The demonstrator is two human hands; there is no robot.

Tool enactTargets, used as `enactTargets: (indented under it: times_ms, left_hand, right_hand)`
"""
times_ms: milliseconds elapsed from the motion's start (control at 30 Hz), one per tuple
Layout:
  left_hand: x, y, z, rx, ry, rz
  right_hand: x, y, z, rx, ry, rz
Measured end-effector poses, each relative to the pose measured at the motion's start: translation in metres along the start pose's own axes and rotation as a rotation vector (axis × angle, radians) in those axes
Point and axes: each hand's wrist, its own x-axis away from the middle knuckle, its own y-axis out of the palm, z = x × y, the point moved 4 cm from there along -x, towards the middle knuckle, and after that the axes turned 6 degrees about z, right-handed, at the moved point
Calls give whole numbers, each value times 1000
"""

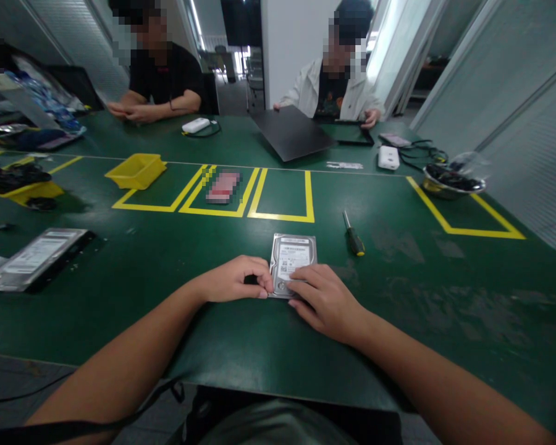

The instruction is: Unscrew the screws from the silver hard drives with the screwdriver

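Note:
A silver hard drive [291,250] with a white printed label lies flat on the green table in front of me. My left hand [241,279] is at its lower left edge, with bent fingers and thumb closed against the corner. Over the lower right part of the drive rests my right hand [322,300], its fingers stretched out and slightly apart, covering some of the label. To the right of the drive lies a screwdriver [354,240] with a black and yellow handle.
Another hard drive [39,259] lies at the left. Yellow tape outlines [282,217] mark the table, near a yellow bin [138,173] and a pink object [223,187]. A metal bowl [451,184] holds dark parts. Across the table, one person handles a dark panel [291,133]; others sit nearby.

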Motion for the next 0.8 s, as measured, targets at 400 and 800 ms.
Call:
enactTargets:
  times_ms: [400, 800]
  left_hand:
    - [0, 1, 6, -66, 41, -5]
    - [0, 2, 7, -88, 56, 5]
  right_hand:
    - [0, -1, -1, 8, -7, 12]
    - [0, -1, -2, 6, 9, -15]
